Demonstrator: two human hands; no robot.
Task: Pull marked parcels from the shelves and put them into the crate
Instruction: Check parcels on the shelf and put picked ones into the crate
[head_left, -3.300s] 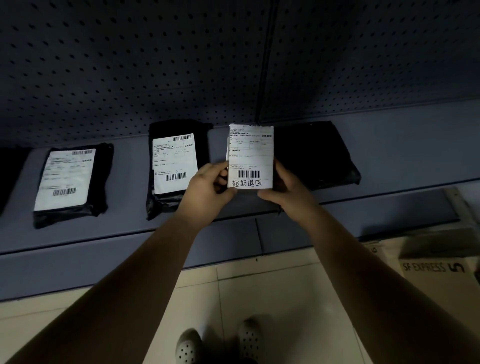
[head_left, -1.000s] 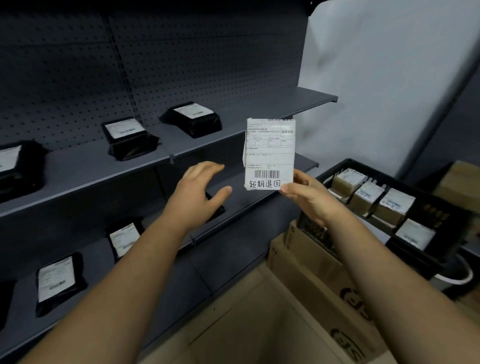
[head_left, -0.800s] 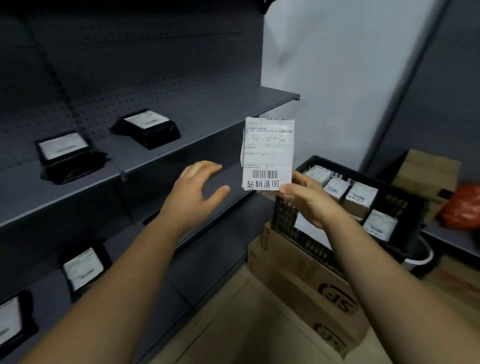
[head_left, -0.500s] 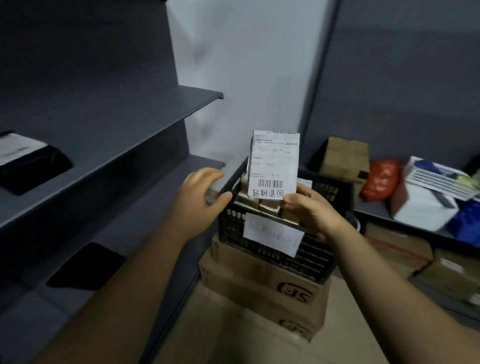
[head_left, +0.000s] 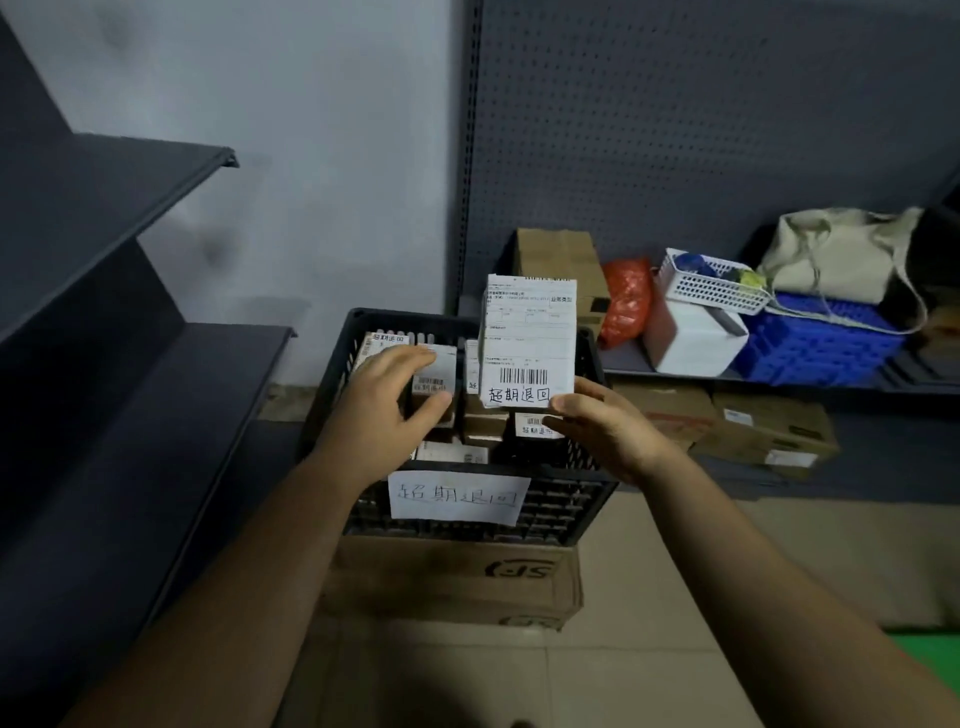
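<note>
Shelves (head_left: 119, 218) stand off to the left, out of play. The black crate (head_left: 587, 499) is dead ahead, sitting on a cardboard box (head_left: 457, 577). A paper sign (head_left: 457, 496) hangs on its near wall, and several labelled parcels are already packed inside.

The marked parcel (head_left: 530, 332) is in the air over the crate's right half. Its label faces the camera, its long axis is upright, and the handwritten mark runs along the bottom edge. The crate opening lies straight below it, so the move looks like a short lowering, perhaps slotting it in beside the others.

Right hand (head_left: 608, 431) pinches the parcel at its lower edge and is the sole carrier. Left hand (head_left: 384, 410) holds nothing, fingers spread and relaxed. It is low over the crate's left half, above a packed box (head_left: 435, 371), and nearer the contents. Contact with the box is unclear.

Change: 3.3 s ago both hands held the parcel at a shelf of black bags. Half a second back the crate stood further ahead; now both hands are over it.
</note>
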